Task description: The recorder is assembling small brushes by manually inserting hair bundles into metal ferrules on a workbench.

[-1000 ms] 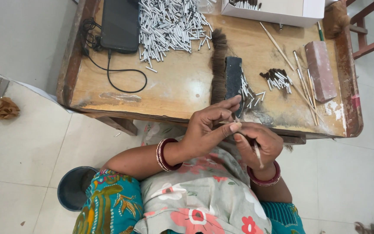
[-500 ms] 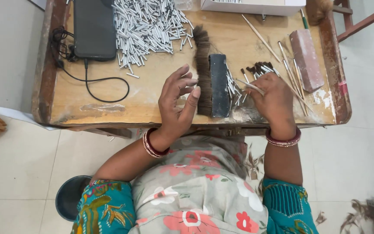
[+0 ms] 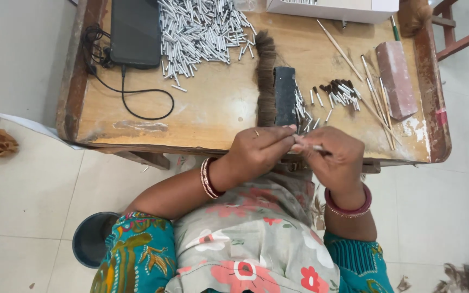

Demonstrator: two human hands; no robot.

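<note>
My left hand (image 3: 259, 149) and my right hand (image 3: 332, 157) meet at the near edge of a low wooden table (image 3: 213, 114). Between their fingertips is a small silver metal tube (image 3: 310, 145); the right hand holds it and the left pinches at its end. Just beyond them lies a row of dark hair (image 3: 266, 76) beside a black block (image 3: 285, 96). A few loose tubes (image 3: 301, 106) lie next to the block. Tubes with dark hair tips (image 3: 340, 92) lie further right.
A big heap of silver tubes (image 3: 202, 30) and a black phone (image 3: 135, 31) with its cable lie at the far left. Thin wooden sticks (image 3: 373, 100), a reddish block (image 3: 397, 78) and a white box (image 3: 332, 8) sit to the right. A dark bucket (image 3: 90, 239) stands on the tiled floor.
Both hands reached out over the table by the block and the tubes half a second ago. Now they are drawn back together at the near edge, with a tube between them.
</note>
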